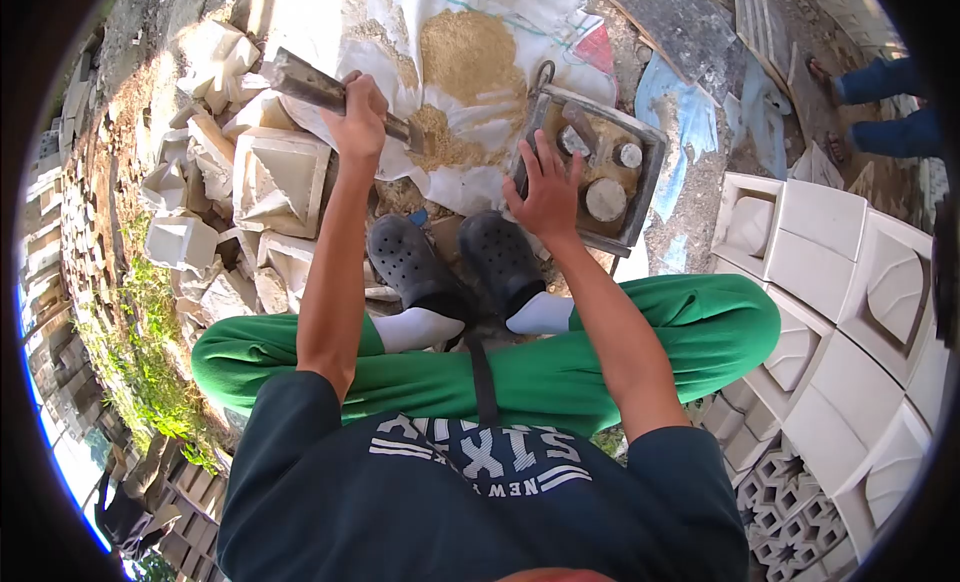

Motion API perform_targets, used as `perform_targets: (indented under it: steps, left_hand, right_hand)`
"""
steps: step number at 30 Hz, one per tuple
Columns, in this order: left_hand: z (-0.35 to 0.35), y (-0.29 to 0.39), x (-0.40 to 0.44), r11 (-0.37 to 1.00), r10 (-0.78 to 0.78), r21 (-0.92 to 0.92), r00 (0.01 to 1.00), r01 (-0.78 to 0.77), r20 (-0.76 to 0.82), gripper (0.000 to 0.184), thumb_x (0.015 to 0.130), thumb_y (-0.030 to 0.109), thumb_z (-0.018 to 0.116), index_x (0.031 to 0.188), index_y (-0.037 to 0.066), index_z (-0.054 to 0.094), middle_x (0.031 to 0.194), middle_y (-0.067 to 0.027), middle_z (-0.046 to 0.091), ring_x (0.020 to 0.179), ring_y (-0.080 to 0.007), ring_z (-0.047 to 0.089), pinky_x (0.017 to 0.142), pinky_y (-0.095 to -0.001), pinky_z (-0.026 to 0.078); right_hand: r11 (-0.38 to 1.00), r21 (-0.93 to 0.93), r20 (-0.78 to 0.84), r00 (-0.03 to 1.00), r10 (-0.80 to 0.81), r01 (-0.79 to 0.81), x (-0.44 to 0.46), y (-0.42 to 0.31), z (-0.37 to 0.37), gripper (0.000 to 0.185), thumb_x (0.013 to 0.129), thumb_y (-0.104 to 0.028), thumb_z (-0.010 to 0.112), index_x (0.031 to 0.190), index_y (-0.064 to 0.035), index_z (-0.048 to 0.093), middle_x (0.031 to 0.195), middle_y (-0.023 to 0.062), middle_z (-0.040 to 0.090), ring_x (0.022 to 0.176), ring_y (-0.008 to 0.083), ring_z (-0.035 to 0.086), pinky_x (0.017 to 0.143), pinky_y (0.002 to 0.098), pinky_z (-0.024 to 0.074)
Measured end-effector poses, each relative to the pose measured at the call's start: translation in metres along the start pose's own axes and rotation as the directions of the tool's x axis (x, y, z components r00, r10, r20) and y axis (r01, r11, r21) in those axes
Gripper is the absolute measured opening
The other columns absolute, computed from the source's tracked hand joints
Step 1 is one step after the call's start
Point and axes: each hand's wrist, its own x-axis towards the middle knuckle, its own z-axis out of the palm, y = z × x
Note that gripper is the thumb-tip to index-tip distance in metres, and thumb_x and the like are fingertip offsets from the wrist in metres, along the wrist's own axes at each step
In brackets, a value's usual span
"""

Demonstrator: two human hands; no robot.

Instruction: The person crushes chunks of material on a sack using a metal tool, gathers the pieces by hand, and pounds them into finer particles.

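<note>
My left hand (359, 120) is wrapped round a long, worn bar (310, 84), which slants down to the right with its lower end near a heap of sand (437, 140) on a white sheet. My right hand (547, 190) has its fingers spread over the left side of a dark-framed square mould (640, 189). Inside the mould lie sandy material and several pieces, among them a round pale disc (606, 199) and a smaller round piece (628, 156). A metal loop (545, 74) stands at its upper left corner.
Broken pale blocks (280, 179) are piled at the left. Pale moulded blocks (820, 219) stand in rows at the right. A larger sand heap (468, 50) lies on the white sheet. Another person's legs (893, 108) show at the upper right, near dark boards (690, 27).
</note>
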Motion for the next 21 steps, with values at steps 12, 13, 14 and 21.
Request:
perform_targets:
  steps: [12,13,14,21]
  left_hand:
    - [-0.012,0.0,-0.003,0.992,0.097,0.076,0.994,-0.1,0.042,0.031,0.083,0.007,0.045,0.058,0.01,0.028,0.052,0.0015,0.029,0.046,-0.0075,0.028,0.043,-0.0259,0.024]
    - [-0.007,0.015,-0.003,0.997,0.001,0.077,0.999,-0.005,0.046,0.031,0.083,0.007,0.045,0.058,0.01,0.028,0.052,0.002,0.029,0.046,-0.007,0.029,0.043,-0.0256,0.024]
    - [-0.002,0.029,-0.007,0.998,-0.027,0.064,0.999,0.024,0.038,0.032,0.084,0.007,0.046,0.058,0.01,0.028,0.052,0.003,0.029,0.046,-0.0063,0.028,0.043,-0.0244,0.023]
    - [-0.017,-0.029,-0.016,0.996,0.024,0.081,0.998,-0.029,0.066,0.031,0.086,0.01,0.046,0.059,0.009,0.03,0.054,0.0035,0.031,0.048,-0.0054,0.028,0.044,-0.0229,0.021]
  right_hand:
    - [1.0,-0.016,-0.008,1.0,0.003,-0.003,-0.006,-0.004,-0.002,0.054,0.08,-0.036,0.055,0.127,-0.0099,0.047,0.138,0.0128,0.041,0.118,0.0273,0.048,0.107,0.0586,0.0148]
    - [1.0,-0.016,-0.014,1.0,0.001,-0.001,-0.003,-0.003,-0.001,0.054,0.08,-0.036,0.055,0.127,-0.0099,0.047,0.138,0.0129,0.04,0.118,0.0275,0.048,0.107,0.0586,0.0148]
    - [1.0,-0.01,-0.013,1.0,0.006,-0.006,-0.004,-0.004,0.002,0.054,0.08,-0.036,0.055,0.127,-0.0098,0.047,0.138,0.013,0.04,0.118,0.0278,0.048,0.107,0.0586,0.0148]
    - [1.0,-0.012,0.013,1.0,0.007,-0.007,-0.01,-0.009,0.0,0.054,0.081,-0.036,0.055,0.127,-0.01,0.047,0.138,0.0129,0.041,0.118,0.0273,0.048,0.107,0.0582,0.0148]
